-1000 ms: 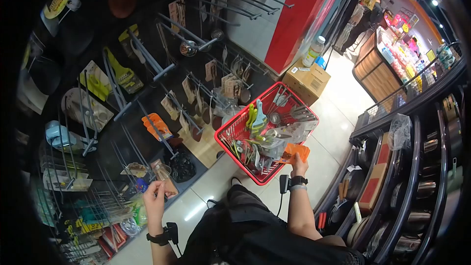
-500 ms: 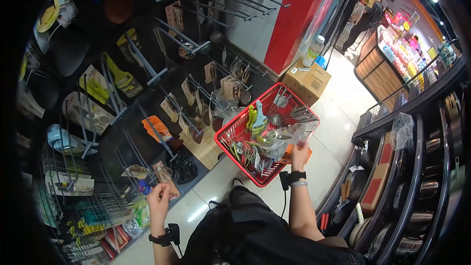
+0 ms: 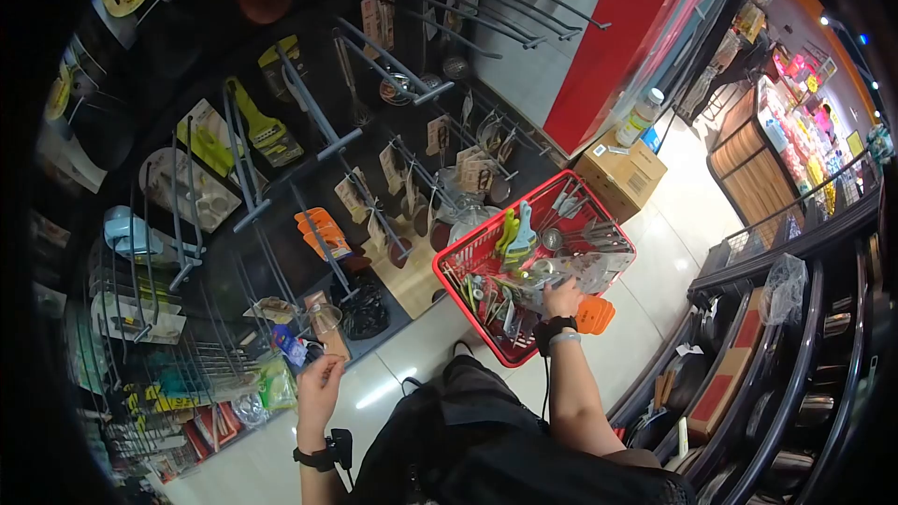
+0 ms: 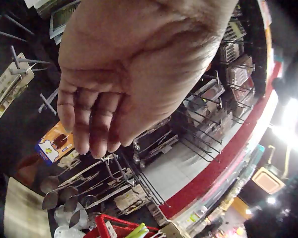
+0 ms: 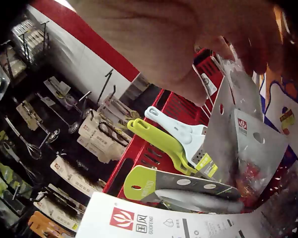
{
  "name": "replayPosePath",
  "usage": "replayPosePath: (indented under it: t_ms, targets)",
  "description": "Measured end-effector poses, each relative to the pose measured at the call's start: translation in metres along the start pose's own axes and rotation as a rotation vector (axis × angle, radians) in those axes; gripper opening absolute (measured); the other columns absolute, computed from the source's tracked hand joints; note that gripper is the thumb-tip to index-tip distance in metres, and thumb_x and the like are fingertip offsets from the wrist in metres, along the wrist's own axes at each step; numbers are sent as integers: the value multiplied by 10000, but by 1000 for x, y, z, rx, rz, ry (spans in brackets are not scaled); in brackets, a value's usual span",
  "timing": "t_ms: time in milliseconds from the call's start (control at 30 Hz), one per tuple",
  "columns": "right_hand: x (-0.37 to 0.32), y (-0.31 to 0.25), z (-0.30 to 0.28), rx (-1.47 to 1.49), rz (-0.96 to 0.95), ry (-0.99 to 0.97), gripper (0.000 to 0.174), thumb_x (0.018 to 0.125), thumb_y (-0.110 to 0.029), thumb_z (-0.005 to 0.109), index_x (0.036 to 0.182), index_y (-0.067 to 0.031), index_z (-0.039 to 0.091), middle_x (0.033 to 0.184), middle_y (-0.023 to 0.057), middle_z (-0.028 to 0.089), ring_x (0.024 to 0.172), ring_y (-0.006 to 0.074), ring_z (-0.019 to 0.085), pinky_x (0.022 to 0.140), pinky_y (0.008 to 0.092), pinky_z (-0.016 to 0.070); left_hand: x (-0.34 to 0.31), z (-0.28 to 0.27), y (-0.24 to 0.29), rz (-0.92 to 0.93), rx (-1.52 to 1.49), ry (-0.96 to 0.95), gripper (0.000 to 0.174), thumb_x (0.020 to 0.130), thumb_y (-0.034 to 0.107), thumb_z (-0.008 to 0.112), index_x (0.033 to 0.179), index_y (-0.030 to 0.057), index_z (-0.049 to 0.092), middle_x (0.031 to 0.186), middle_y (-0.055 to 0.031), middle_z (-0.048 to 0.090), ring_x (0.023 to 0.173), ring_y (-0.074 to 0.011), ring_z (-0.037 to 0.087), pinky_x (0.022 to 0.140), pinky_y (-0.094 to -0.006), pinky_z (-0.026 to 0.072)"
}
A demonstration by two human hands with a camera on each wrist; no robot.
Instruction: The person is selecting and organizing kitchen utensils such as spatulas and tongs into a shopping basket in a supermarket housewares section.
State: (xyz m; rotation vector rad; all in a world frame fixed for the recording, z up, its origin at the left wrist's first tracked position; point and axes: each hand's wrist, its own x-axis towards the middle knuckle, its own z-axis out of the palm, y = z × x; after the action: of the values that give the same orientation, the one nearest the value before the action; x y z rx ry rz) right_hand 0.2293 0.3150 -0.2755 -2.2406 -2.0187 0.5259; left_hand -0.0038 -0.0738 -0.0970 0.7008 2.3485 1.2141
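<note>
My right hand (image 3: 561, 301) reaches over the near side of a red shopping basket (image 3: 449, 266), holding an orange card package (image 3: 593, 315) that sticks out past the rim beside the wrist. In the right wrist view its bent fingers (image 5: 248, 42) hang over clear-wrapped kitchen tools (image 5: 258, 144). Farther in lie a lime-green handle (image 5: 156, 141), a light-blue handle (image 5: 174, 130) and a white GUOFENG card (image 5: 154, 220). My left hand (image 3: 320, 388) hovers by the lower rack with nothing in it; its fingers (image 4: 92, 119) lie loosely side by side.
Dark display wall with metal hooks (image 3: 337, 145) carries utensils at left; orange packages (image 3: 323, 234) hang there. A cardboard box (image 3: 622, 173) with a bottle (image 3: 641, 117) on it stands behind the basket. Shelves of pans (image 3: 730, 365) line the right.
My right hand has moved farther in over the basket, and the orange package now shows beside the wrist. The head view has turned left, shifting everything rightward. My left hand stays raised, holding nothing.
</note>
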Motion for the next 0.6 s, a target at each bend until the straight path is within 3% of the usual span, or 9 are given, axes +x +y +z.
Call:
replayPosePath:
  t_ms: [100,333,433,500,600]
  targets:
    - [11,-3,9,32,54,34,650,728,-373,712,1156,8,406,1108,260,537,1045,423,519,865,473,443,0,3,-4,0,6,2,97,834,61,604,873,-26,625,761,-121,653,667,-171,642,618,-278,492]
    - [33,-13,9,161,153,-131,743,694,-393,732,1207,10,375,1084,285,579,1005,394,587,867,438,462,1,8,6,34,44,-17,92,828,46,603,888,-21,624,757,-114,645,667,-184,639,623,-273,489]
    - [40,-1,23,337,187,-114,666,671,-279,736,1179,14,421,1075,277,589,1020,393,581,883,416,460,2,10,5,50,31,-23,88,829,41,599,886,-21,622,752,-109,638,669,-183,634,625,-270,486]
    - [47,0,35,331,197,17,539,624,-168,757,1090,-52,514,1008,227,627,948,392,610,832,441,480,2,8,12,45,40,-29,87,829,40,598,886,-22,621,753,-108,636,672,-183,633,626,-268,485]
    - [43,10,22,370,140,8,458,605,-149,752,1018,-45,580,952,209,647,927,381,621,822,437,486,1,7,12,39,51,-37,88,829,41,599,887,-22,620,759,-107,635,676,-184,632,626,-267,484]
